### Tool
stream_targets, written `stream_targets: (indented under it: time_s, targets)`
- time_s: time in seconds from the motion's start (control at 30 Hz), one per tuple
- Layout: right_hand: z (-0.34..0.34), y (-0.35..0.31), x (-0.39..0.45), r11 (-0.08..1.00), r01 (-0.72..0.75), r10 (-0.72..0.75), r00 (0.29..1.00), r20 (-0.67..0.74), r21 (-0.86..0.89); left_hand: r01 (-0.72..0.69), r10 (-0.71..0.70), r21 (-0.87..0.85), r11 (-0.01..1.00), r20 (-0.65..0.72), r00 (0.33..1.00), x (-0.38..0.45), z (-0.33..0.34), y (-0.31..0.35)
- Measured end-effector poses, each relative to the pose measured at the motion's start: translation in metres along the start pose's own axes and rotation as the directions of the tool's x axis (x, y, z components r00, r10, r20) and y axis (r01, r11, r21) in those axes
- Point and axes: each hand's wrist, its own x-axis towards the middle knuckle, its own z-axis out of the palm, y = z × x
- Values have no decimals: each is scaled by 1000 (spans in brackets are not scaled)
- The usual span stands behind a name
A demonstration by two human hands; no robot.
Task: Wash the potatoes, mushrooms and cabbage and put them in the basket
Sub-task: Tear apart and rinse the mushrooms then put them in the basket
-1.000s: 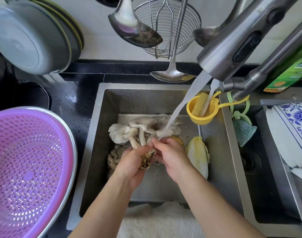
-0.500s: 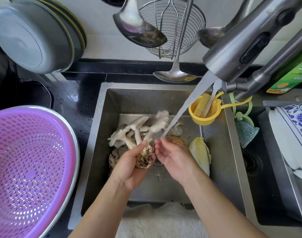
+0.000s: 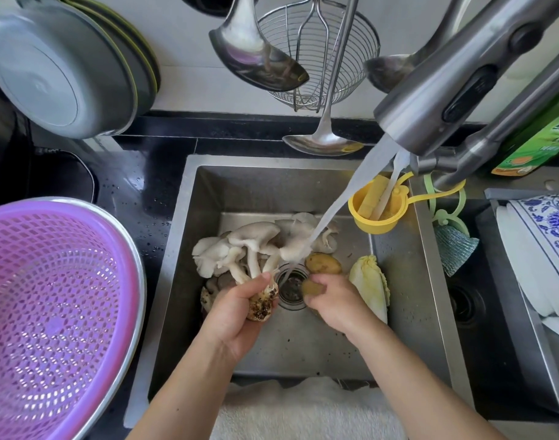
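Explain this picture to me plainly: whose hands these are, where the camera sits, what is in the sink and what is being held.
No machine here: a person works with bare hands, filmed by a camera worn on the head, looking down. The left hand grips a cluster of oyster mushrooms by its dirty base. The right hand holds a potato. Tap water runs into the steel sink, where another potato and a napa cabbage lie. On the left stands a purple basket, with nothing in it yet.
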Motion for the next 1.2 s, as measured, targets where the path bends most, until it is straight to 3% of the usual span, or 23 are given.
stream_targets:
  time_s: [0.03,0.1,0.17,0.27,0.4,0.63,0.8,0.97,1.07,1.13,1.2]
  targets:
    - [3,-6,-5,991,38,-41,999,15,131,-17,16,32,999,20,1000,0,1,-1]
    - [14,-23,-13,839,1,-77,990,118,544,-47,40,89,995,76,996,-3,6,-3]
    - [28,-32,-14,691,-56,-56,990,131,721,-75,59,144,987,111,992,-5,8,-6]
    - [38,-37,-10,625,-86,60,996,62,776,-104,85,205,973,101,991,-7,9,-7]
    - [37,-39,-12,460,-193,159,978,133,866,-138,126,169,976,77,989,-11,9,-10]
    - [39,-44,-22,189,-282,114,958,264,941,-100,97,98,990,33,995,-14,13,-14]
    - [40,-41,-23,200,-256,71,966,247,946,3,-9,137,991,41,999,-15,11,-2]
    - [62,-41,-24,118,-263,175,955,241,958,-2,-4,-50,999,-130,991,-20,27,-15]
    - [69,-38,-23,71,-191,210,962,173,979,3,-6,-15,1000,-195,981,-20,30,-11]
    - [61,-37,-20,90,-192,170,970,175,977,50,-45,59,997,-70,997,-18,22,-1]
    - [50,-36,-17,176,-238,148,966,213,955,96,-105,134,986,59,993,-18,11,10]
